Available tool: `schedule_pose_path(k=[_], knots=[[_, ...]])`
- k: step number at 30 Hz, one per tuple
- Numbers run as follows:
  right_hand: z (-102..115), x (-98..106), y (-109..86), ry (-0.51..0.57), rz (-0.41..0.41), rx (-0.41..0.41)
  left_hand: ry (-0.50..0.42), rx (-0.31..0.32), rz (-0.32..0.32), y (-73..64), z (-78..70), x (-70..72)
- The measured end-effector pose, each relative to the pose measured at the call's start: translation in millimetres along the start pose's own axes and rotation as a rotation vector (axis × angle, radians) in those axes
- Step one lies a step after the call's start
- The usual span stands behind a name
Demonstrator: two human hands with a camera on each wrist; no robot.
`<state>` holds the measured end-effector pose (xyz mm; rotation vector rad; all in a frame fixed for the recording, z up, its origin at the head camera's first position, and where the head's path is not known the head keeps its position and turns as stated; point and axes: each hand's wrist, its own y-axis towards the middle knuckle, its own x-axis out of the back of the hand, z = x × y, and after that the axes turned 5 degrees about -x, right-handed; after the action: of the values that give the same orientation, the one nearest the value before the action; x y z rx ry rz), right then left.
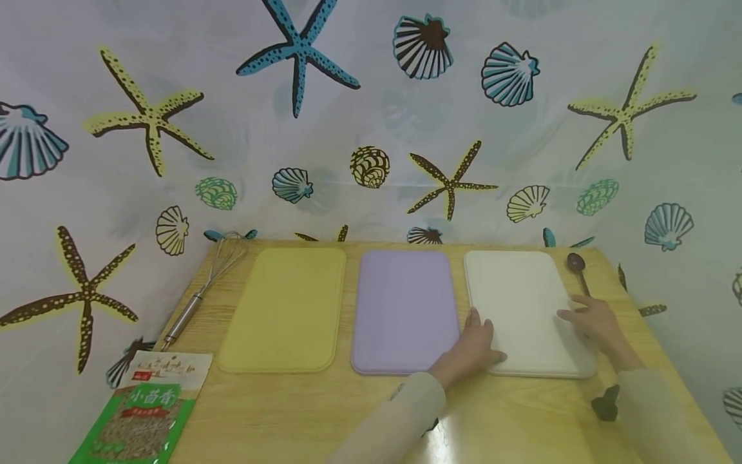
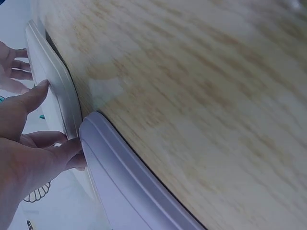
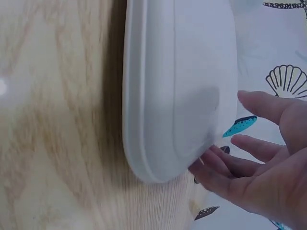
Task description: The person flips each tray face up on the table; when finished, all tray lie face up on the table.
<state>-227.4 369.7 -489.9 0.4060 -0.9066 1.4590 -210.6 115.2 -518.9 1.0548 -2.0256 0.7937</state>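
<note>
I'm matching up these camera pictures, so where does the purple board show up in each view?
Head: the purple board sits slightly right of centre, in the lower half.
Left wrist: bottom, a little left of centre, cut off by the lower edge.
Right wrist: not in it.
Shared landmark: the white board.

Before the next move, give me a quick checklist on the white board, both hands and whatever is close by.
1. Left hand at the left edge of the white board: ok.
2. Right hand at its right edge: ok.
3. Firm grip by the fingers of the right hand: cannot tell.
4. Space between white and purple board free of fingers: not ok, the left hand's are there.
5. Dark spoon apart from the white board: ok for its visible part; the right hand may hide the rest.
</note>
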Motion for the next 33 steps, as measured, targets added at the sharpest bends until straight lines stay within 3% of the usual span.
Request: schedule_pose_path(k=[8,14,21,28,33], knots=[[-9.3,13.7,-2.4,0.171,-0.022,-0.019,0.008,-0.017,0.009,2.4,2.7,-1.0],[-11.2,23.2,-1.0,0.212,0.001,-0.031,0.046,-0.021,0.059,-1.9,-2.7,7.6],[-4.3,31.6,-1.4,0.202,0.034,-0.001,0.121,-0.042,0.056,-6.2,-5.1,6.8],[9.1,42.7,-3.9,0.167,0.029,0.001,0.044,-0.005,0.074,-4.9,-2.8,6.5],[15.6,51.2,-7.5,0.145,0.068,0.009,0.022,-0.030,0.065,-5.8,-0.3,5.5]])
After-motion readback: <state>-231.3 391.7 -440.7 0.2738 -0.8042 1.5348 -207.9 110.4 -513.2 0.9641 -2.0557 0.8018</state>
